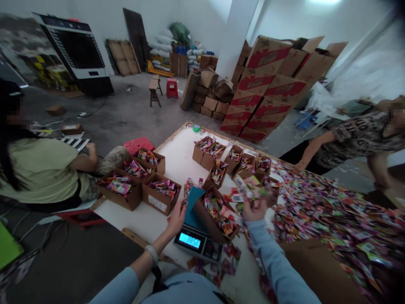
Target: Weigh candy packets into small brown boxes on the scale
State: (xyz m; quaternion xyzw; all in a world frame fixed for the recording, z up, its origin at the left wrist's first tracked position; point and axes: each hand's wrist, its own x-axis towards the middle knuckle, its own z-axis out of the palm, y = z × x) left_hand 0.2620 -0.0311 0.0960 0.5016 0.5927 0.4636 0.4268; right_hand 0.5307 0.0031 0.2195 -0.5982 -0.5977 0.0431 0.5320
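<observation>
My right hand (255,207) grips several small colourful snack packets (243,185), blurred by motion, above the table just right of the scale. My left hand (177,218) is at the left edge of the teal weighing plate (193,207), its fingers pinched together; what they hold, if anything, is too small to make out. An open cardboard box (206,223) full of packets rests tilted on the digital scale (199,245). The lit display (190,240) appears to read 3858. Loose packets (230,258) lie around the scale's front right corner.
A large heap of packets (319,211) covers the table's right side. Filled boxes stand at left (160,192) and at the back (207,152). Two other people sit or lean at the left (41,169) and right (354,139). Tall cartons (253,97) are stacked behind the table.
</observation>
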